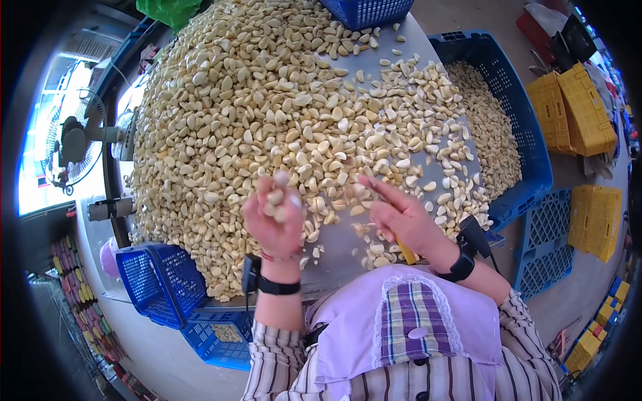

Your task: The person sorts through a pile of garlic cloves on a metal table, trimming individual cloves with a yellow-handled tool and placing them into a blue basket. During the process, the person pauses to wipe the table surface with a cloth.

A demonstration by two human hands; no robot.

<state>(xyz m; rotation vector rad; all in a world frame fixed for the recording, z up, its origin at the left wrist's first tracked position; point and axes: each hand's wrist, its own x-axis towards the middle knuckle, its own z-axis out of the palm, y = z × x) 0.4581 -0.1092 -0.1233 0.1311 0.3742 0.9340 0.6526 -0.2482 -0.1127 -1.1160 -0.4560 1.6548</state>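
Your left hand (277, 217) is curled around a few peeled garlic cloves (275, 199), lifted just above the metal table (340, 257). Your right hand (401, 217) is closed on a yellow-handled knife (406, 253), forefinger stretched forward. Beyond both, the garlic heap (254, 100) fills the far tabletop. A blue crate (531, 140) on the right holds more, and blue baskets (160, 281) sit near left.

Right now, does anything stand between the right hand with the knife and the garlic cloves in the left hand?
Nothing visible does. The right hand grips the knife; the left hand holds garlic cloves. Only air lies between them; loose cloves lie lower, on the metal table.
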